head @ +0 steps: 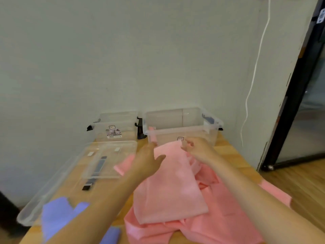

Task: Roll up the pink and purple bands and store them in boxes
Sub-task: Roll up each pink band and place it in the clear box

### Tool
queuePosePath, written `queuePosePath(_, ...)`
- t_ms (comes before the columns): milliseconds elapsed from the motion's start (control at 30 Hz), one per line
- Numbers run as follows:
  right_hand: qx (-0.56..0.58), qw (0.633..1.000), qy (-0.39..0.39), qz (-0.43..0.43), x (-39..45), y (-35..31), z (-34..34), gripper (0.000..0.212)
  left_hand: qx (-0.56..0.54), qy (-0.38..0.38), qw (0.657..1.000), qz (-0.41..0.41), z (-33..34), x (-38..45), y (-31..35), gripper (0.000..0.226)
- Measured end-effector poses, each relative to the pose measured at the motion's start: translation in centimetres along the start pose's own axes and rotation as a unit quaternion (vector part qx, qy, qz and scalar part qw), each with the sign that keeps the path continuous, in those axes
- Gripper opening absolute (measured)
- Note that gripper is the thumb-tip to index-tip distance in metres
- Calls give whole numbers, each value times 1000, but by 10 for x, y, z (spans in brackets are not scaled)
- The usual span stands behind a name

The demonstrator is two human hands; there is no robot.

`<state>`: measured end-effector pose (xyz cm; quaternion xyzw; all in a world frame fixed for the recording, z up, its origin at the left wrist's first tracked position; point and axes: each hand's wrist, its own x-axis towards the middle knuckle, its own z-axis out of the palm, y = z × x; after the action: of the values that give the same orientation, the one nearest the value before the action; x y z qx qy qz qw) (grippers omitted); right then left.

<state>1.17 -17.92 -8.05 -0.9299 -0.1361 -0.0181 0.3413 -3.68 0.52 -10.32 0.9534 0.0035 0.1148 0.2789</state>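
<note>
A wide pink band point(168, 184) lies spread and crumpled on the wooden table point(226, 150), one end stretched toward a clear box point(182, 131) at the back. My left hand point(149, 159) holds the band's far left corner, thumb spread out. My right hand point(195, 148) pinches the far right corner just in front of the box. A small pink roll point(152, 133) sits at the box's left end. The purple band point(58, 215) lies at the near left, partly under my left forearm.
A second clear box point(114, 127) with a small printed card inside stands at the back left. Two clear lids point(98, 161) lie on the left of the table. A black clip stand point(140, 129) sits between the boxes. A white cord hangs on the wall at right.
</note>
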Motion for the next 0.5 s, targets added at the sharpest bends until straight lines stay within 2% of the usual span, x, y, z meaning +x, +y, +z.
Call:
queuePosePath(100, 23, 999, 32, -34, -50, 11, 15, 45, 52, -34, 991, 116, 13, -62, 6, 55)
queuePosePath(167, 51, 996, 77, 3, -88, 22, 20, 36, 60, -74, 985, 143, 18, -94, -4, 55)
queuePosePath(233, 64, 993, 70, 65, -119, 35, 23, 29, 66, -86, 979, 174, 24, -113, -15, 47)
queuePosePath(300, 63, 992, 3, 109, -137, 40, 26, 23, 33, -91, 982, 160, 26, -121, -19, 48)
queuePosePath(367, 86, 992, -16, 90, -141, 38, 30, 25, -2, -65, 990, 128, 23, -119, -13, 53)
queuePosePath(433, 125, 990, 28, 64, -136, 31, 28, 28, -26, -35, 993, 109, 10, -112, 0, 44)
queuePosePath(500, 228, 968, 77, 71, -127, 18, 18, 27, -51, -22, 993, 102, -8, -101, 12, 32)
